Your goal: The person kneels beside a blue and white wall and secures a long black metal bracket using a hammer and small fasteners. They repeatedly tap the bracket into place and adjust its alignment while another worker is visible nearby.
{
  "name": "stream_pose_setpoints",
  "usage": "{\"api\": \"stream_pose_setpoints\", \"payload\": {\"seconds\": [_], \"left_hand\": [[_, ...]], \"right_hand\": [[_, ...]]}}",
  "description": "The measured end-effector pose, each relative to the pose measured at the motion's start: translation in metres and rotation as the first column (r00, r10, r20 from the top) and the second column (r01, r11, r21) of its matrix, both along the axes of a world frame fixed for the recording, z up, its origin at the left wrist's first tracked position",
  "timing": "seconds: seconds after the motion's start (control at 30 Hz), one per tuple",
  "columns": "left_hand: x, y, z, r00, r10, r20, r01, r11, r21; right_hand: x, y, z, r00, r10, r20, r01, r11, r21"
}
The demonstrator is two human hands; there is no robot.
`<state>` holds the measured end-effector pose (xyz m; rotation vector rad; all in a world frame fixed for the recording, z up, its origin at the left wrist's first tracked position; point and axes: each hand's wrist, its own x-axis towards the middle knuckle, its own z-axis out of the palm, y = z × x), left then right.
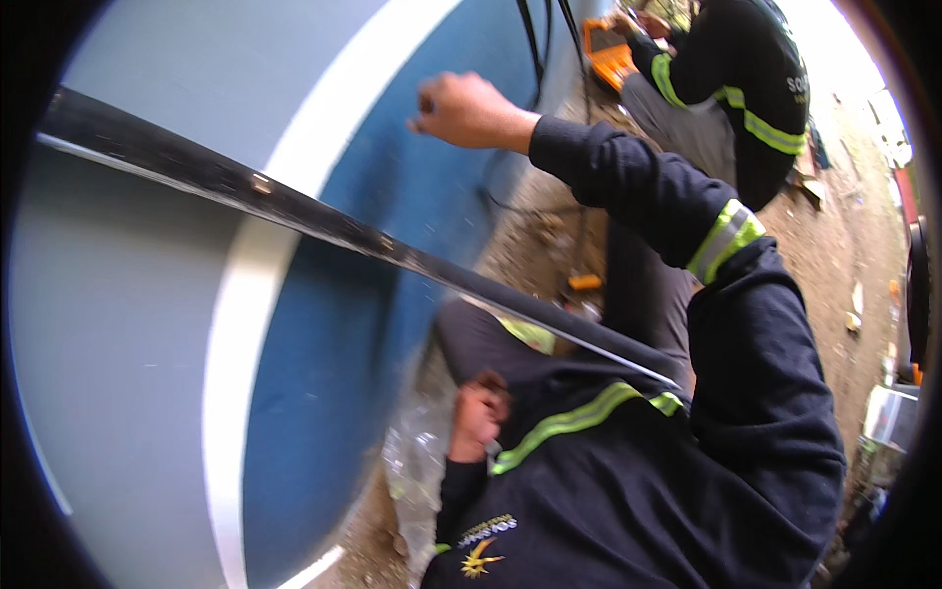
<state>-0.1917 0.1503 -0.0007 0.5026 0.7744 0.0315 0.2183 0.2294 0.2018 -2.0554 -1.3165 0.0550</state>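
My right hand [469,110] is raised in front of the blue lower part of the wall [334,334], its fingers curled together. What it pinches, if anything, is too small or hidden to name. Close to my belly, my left hand [478,417] is closed, and its contents cannot be made out. A long black bar [324,221] with small holes along it slants across the view, from the upper left down to my lap. Neither hand visibly grips this bar.
Black cables [535,49] hang by the wall at the top. Another person [731,98] crouches at the upper right with an open orange case [610,57]. Crumpled clear plastic [414,461] lies by the wall's foot. An orange object [586,282] is on the dirt ground [834,265].
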Motion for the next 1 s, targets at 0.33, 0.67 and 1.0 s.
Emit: {"api": "stream_pose_setpoints", "payload": {"seconds": [0.33, 0.67, 1.0], "left_hand": [[0.013, 0.004, 0.041, 0.927, 0.358, -0.111, -0.230, 0.777, 0.586], [0.005, 0.152, 0.175, 0.733, 0.419, 0.536, 0.063, -0.826, 0.560], [-0.004, 0.211, 0.178, 0.861, 0.283, 0.423, 0.373, -0.916, -0.147]], "right_hand": [[0.062, -0.097, -0.315, 0.950, 0.312, 0.001, -0.107, 0.328, -0.939], [0.204, -0.198, -0.417, 0.997, 0.032, 0.075, 0.061, 0.327, -0.943], [0.084, -0.215, -0.547, 0.823, -0.533, -0.197, 0.234, 0.634, -0.737]]}}
